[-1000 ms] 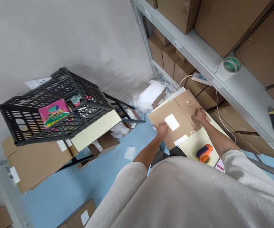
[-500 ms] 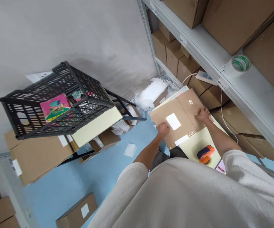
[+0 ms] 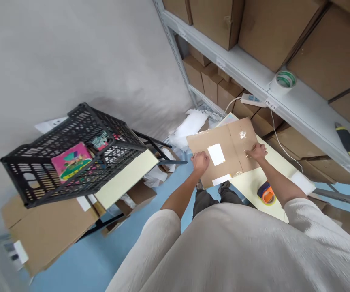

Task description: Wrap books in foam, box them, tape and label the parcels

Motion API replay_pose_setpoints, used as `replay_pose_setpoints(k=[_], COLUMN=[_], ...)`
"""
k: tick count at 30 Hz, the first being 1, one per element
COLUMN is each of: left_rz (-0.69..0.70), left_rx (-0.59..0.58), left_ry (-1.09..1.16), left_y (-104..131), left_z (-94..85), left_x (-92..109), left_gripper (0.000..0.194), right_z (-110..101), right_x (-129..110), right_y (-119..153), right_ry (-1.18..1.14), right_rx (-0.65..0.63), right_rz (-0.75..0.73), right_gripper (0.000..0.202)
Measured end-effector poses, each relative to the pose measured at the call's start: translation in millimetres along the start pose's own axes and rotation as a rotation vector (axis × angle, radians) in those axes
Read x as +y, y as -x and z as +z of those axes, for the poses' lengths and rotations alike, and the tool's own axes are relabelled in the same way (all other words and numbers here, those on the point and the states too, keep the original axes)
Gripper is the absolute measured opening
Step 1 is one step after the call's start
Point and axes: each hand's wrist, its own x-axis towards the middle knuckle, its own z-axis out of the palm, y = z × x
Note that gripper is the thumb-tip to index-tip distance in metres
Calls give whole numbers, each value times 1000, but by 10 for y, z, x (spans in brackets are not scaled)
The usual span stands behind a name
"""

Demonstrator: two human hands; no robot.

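A flattened cardboard box (image 3: pixel 231 142) with a white label (image 3: pixel 216 154) and strips of clear tape spans the space between my hands, partly over a pale yellow table (image 3: pixel 250 184). My left hand (image 3: pixel 201 162) is closed on its left edge. At the right edge, my right hand (image 3: pixel 257 151) grips the cardboard with curled fingers. Near my right forearm, an orange and dark blue tape dispenser (image 3: pixel 266 193) rests on the table.
To the left, a black plastic crate (image 3: pixel 71 154) holds a pink booklet (image 3: pixel 71 162). Metal shelving (image 3: pixel 244 73) with cartons runs along the right, bearing a tape roll (image 3: pixel 284 81) and a yellow-black cutter (image 3: pixel 349 142). A white cable hangs below the shelf.
The view has shifted, and the cardboard has turned slightly and moved left with my hands. More of the table and my feet now show.
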Motion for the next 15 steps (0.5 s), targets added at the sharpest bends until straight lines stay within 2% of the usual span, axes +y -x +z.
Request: replay_pose_setpoints(k=[5, 10, 13, 15], left_rz=[145, 352, 477, 514], left_rx=[19, 25, 14, 23], left_ry=[-13, -7, 9, 28], left_y=[-241, -520, -646, -704], left_z=[-279, -518, -615, -656], left_x=[-64, -81, -33, 14], left_gripper=[17, 20, 33, 43], right_z=[-18, -26, 6, 33], right_x=[76, 152, 165, 151], right_y=[439, 1005, 1346, 1549], right_ry=[-72, -168, -226, -265], right_rx=[56, 148, 196, 224], right_rz=[150, 319, 420, 475], right_gripper=[60, 52, 60, 70])
